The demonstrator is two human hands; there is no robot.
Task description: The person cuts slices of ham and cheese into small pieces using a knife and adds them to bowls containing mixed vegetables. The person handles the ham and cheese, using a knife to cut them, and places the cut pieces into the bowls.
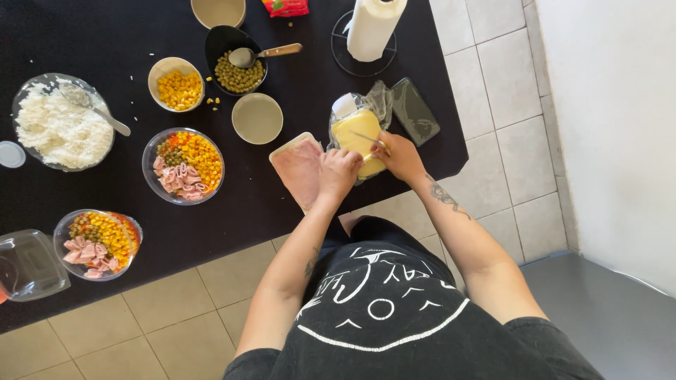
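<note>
Nearest the camera, a black printed shirt fills the lower frame. At centre right, a pale yellow cheese block in clear plastic wrap is steadied on the black worktop by the curled left hand. A slim silver knife is gripped by the closed right hand. Slicing appears underway; even downward pressure seems needed next. A tray of pink sliced ham lies just beside.

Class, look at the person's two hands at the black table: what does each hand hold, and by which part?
The right hand holds a knife by its handle, blade across the yellow cheese block. The left hand steadies that block at its near end.
</note>
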